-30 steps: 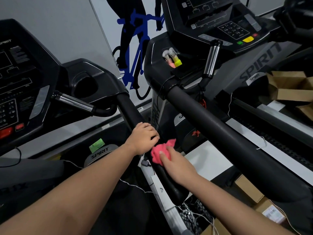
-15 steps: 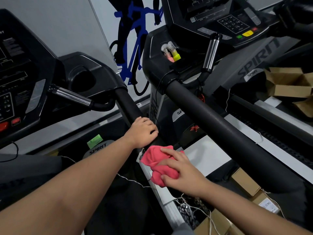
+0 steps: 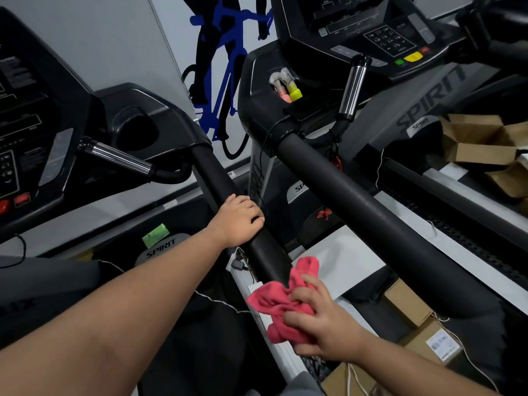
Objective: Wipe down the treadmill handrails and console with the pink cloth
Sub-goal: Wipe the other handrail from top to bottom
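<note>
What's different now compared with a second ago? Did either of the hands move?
The right hand, gripping the pink cloth, slid down the black handrail toward the person and away from the left hand. It is now at the rail's near end, and more of the cloth shows. The left hand stayed curled over the handrail at the same spot.
</note>
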The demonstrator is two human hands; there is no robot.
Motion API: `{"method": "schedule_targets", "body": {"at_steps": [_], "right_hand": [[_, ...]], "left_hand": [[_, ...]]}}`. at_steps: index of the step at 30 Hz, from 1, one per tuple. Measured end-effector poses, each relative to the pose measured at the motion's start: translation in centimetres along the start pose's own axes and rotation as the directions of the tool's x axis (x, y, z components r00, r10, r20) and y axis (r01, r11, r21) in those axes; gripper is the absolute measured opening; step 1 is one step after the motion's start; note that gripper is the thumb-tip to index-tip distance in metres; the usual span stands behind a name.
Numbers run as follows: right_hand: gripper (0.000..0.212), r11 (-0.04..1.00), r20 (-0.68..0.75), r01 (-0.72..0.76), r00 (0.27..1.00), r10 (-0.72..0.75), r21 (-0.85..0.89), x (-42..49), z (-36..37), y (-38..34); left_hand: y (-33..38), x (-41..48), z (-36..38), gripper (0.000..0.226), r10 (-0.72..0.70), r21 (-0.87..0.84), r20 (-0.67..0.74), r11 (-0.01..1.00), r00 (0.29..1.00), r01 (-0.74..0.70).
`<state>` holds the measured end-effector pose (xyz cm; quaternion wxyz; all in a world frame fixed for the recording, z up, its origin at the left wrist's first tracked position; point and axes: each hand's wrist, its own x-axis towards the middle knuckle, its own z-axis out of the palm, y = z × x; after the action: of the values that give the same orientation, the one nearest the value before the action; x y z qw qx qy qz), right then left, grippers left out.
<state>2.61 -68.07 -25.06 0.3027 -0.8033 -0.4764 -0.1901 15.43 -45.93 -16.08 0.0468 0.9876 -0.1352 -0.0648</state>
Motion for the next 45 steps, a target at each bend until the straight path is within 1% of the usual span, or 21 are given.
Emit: {"method": "schedule_targets", "body": {"at_steps": [2,3,6,9,12,14,15,16,19,23,24,26,28,29,31,32,34,37,40,42,45], "right_hand": [[0.036,0.973,-0.072,-0.143,0.985,0.158,0.182,-0.4,0.8,-0.5],[0.033,0.908,-0.078,-0.253,0.953,0.294,0.334,-0.3,1.0,-1.0],[0.023,0.516,0.04,-0.507,0.739,0.672,0.69,1.2,1.0,-2.1],[0.028,0.181,0.22,-0.618,0.515,0.828,0.765,3.9,0.5,-0.7],[0.022,-0.2,0.549,-0.632,0.421,0.722,0.748,7.0,-0.3,2.0],[0.031,-0.513,0.748,-0.572,0.309,0.588,0.64,8.0,-0.5,3.0],[0.038,-0.604,0.798,-0.534,0.284,0.532,0.592,8.1,-0.4,3.1],[0.044,-0.664,0.829,-0.498,0.288,0.48,0.558,8.1,-0.4,3.1],[0.044,-0.731,0.828,-0.404,0.374,0.417,0.55,7.5,-0.2,1.8],[0.047,-0.79,0.841,-0.317,0.337,0.424,0.525,5.5,0.6,0.4],[0.052,-0.789,0.846,-0.332,0.34,0.411,0.516,5.2,0.7,0.5],[0.056,-0.723,0.843,-0.433,0.293,0.451,0.538,5.0,0.6,1.0],[0.041,-0.543,0.77,-0.593,0.225,0.598,0.595,5.4,0.3,1.8],[0.035,-0.401,0.701,-0.679,0.237,0.673,0.614,6.1,-0.1,2.1],[0.032,-0.031,0.547,-0.813,0.363,0.754,0.582,8.1,-0.8,2.3],[0.036,0.144,0.494,-0.846,0.429,0.756,0.513,9.1,-0.9,2.2],[0.048,0.418,0.436,-0.862,0.506,0.744,0.287,10.4,-0.6,1.5],[0.062,0.659,0.371,-0.75,0.6,0.709,-0.047,10.7,-0.7,-1.1],[0.046,0.854,0.158,-0.49,0.842,0.516,-0.177,8.9,-1.1,-2.9],[0.041,0.917,0.144,-0.385,0.906,0.397,-0.108,7.5,-1.3,-2.4],[0.039,0.95,0.224,-0.295,0.938,0.266,0.105,5.9,-1.7,-1.5]], "left_hand": [[0.1,-0.1,0.1,0.034,-0.007,-0.002,0.001,1.0,1.0,0.007],[0.1,-0.1,0.2,0.035,-0.009,0.001,-0.003,1.0,1.0,0.009],[0.3,-0.3,0.3,0.034,-0.014,-0.004,-0.045,1.0,0.999,0.014],[0.6,-0.3,0.4,0.033,-0.019,0.001,-0.082,1.0,0.996,0.019],[0.6,-0.4,0.4,0.034,-0.019,-0.003,-0.088,1.0,0.996,0.019],[0.6,-0.5,0.3,0.034,-0.018,-0.015,-0.071,1.0,0.997,0.017],[0.6,-0.6,0.3,0.034,-0.018,-0.021,-0.064,1.0,0.998,0.016],[0.6,-0.6,0.2,0.034,-0.017,-0.028,-0.06,0.999,0.998,0.016],[0.6,-0.8,0.2,0.034,-0.016,-0.042,-0.055,0.999,0.998,0.013],[0.5,-0.7,0.1,0.034,-0.014,-0.057,-0.05,0.998,0.999,0.011],[0.5,-0.7,0.2,0.034,-0.015,-0.06,-0.044,0.998,0.999,0.013],[0.4,-0.6,0.2,0.034,-0.017,-0.059,-0.037,0.998,0.999,0.014],[0.4,-0.5,0.2,0.034,-0.018,-0.052,-0.041,0.999,0.999,0.016],[0.3,-0.4,0.3,0.034,-0.021,-0.053,-0.044,0.998,0.999,0.018],[0.3,-0.2,0.4,0.034,-0.029,-0.06,-0.047,0.998,0.998,0.027],[0.2,-0.2,0.4,0.036,-0.031,-0.063,-0.048,0.998,0.998,0.028],[0.2,-0.1,0.5,0.04,-0.023,-0.061,-0.046,0.998,0.999,0.02],[-0.3,-0.2,0.3,0.037,-0.002,-0.081,-0.017,0.997,1.0,0.0],[-0.4,-0.2,0.2,0.04,0.015,-0.118,-0.006,0.993,1.0,-0.015],[-0.2,-0.1,0.2,0.036,-0.001,-0.11,-0.014,0.994,1.0,-0.001],[-0.3,-0.1,0.2,0.035,-0.002,-0.108,0.006,0.994,1.0,0.002]]}}
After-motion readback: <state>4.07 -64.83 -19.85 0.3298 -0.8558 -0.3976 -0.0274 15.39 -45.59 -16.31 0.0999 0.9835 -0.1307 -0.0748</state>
